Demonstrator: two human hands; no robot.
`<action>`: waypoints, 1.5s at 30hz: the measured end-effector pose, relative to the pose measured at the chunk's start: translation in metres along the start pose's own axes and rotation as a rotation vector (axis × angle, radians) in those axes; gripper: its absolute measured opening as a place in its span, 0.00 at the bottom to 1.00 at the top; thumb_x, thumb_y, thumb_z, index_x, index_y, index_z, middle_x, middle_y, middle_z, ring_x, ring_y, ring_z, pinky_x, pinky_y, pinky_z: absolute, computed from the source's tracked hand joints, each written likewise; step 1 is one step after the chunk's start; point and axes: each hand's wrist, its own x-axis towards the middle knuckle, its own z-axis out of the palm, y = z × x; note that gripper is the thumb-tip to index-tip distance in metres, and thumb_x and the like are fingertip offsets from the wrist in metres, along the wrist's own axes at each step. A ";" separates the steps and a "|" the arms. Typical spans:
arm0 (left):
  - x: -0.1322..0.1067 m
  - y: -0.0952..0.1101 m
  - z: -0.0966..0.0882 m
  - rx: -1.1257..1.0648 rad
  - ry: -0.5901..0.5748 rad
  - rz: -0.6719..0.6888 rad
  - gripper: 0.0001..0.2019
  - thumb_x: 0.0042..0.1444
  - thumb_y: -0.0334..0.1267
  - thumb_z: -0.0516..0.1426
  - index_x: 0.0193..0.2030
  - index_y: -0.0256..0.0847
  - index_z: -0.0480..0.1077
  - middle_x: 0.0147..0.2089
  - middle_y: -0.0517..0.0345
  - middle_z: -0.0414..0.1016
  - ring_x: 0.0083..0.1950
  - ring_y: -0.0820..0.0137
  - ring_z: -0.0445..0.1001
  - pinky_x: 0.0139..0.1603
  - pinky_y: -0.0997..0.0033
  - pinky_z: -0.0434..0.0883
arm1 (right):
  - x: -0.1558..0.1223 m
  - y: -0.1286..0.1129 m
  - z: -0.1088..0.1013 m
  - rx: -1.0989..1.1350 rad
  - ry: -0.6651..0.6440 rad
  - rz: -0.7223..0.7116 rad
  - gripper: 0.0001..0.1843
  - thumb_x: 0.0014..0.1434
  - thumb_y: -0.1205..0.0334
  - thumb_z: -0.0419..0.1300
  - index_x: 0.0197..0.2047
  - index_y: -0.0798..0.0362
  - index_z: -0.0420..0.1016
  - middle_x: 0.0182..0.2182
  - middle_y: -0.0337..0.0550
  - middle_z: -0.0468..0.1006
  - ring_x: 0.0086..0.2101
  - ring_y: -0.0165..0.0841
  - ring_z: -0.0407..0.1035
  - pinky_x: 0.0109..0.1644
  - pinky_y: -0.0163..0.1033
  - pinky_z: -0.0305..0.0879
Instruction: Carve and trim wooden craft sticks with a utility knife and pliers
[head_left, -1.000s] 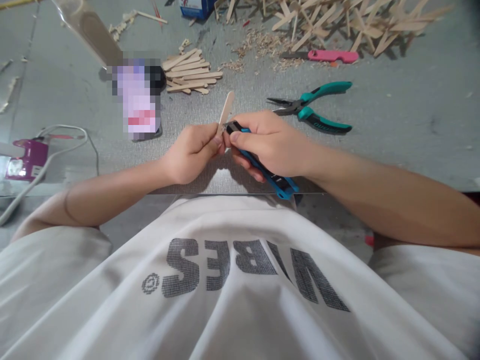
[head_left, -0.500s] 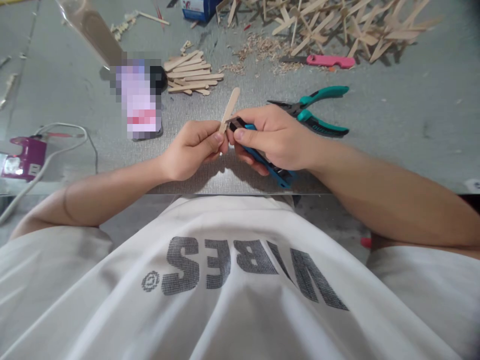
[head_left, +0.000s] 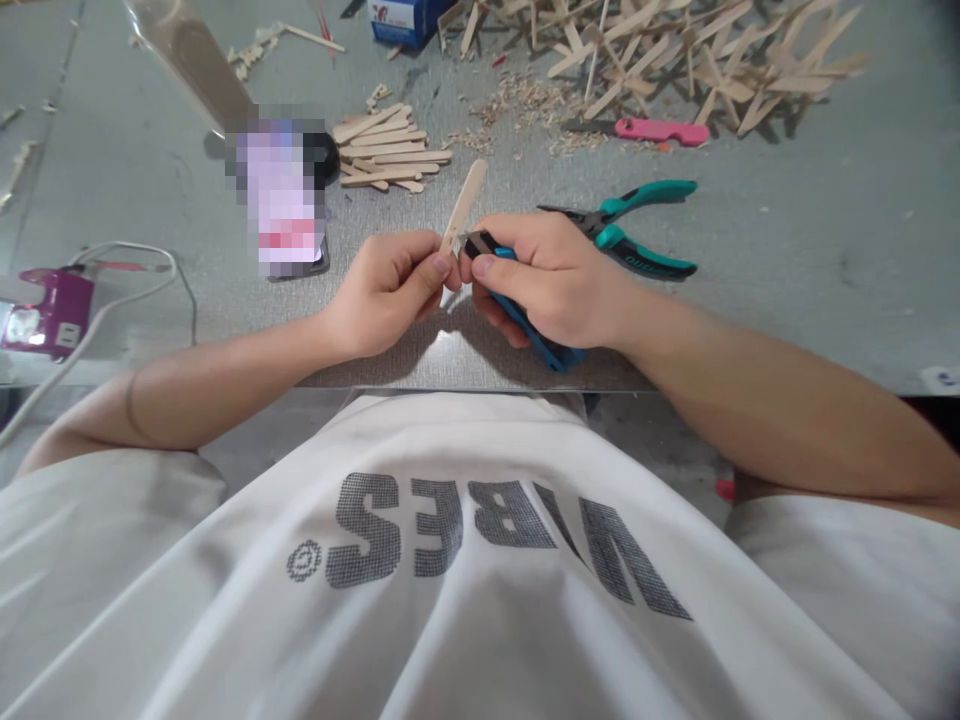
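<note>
My left hand pinches the lower end of a flat wooden craft stick that points up and away over the grey table. My right hand is wrapped round a blue and black utility knife, thumb on top. The knife's tip rests against the stick just above my left fingertips. Both hands hover close together near the table's front edge.
Teal-handled pliers lie just right of my hands. A small stack of sticks, a pink knife, wood shavings and a heap of glued stick crosses lie farther back. A purple device with a white cable sits left.
The stick has tilted more to the right and risen slightly in my left hand. Both hands shifted a little away from me, with the knife still at the stick.
</note>
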 end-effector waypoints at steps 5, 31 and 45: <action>0.000 0.006 0.000 0.112 0.010 -0.009 0.27 0.84 0.66 0.57 0.40 0.48 0.73 0.26 0.63 0.71 0.26 0.71 0.66 0.30 0.64 0.65 | -0.002 -0.001 0.003 -0.002 0.016 -0.010 0.09 0.81 0.66 0.58 0.44 0.48 0.72 0.24 0.30 0.73 0.16 0.27 0.64 0.18 0.34 0.57; -0.003 0.015 0.000 0.324 -0.038 0.013 0.17 0.83 0.46 0.58 0.39 0.45 0.75 0.24 0.63 0.73 0.28 0.69 0.72 0.35 0.64 0.70 | 0.000 0.004 -0.003 -0.490 0.190 -0.167 0.30 0.85 0.39 0.64 0.33 0.48 0.78 0.21 0.40 0.71 0.28 0.34 0.64 0.32 0.45 0.50; 0.001 0.010 -0.003 0.175 -0.011 -0.061 0.21 0.86 0.55 0.57 0.42 0.45 0.77 0.26 0.62 0.78 0.26 0.71 0.72 0.31 0.66 0.71 | 0.002 0.005 -0.004 -0.418 0.217 -0.105 0.31 0.84 0.41 0.65 0.31 0.47 0.67 0.24 0.40 0.69 0.31 0.35 0.64 0.36 0.45 0.56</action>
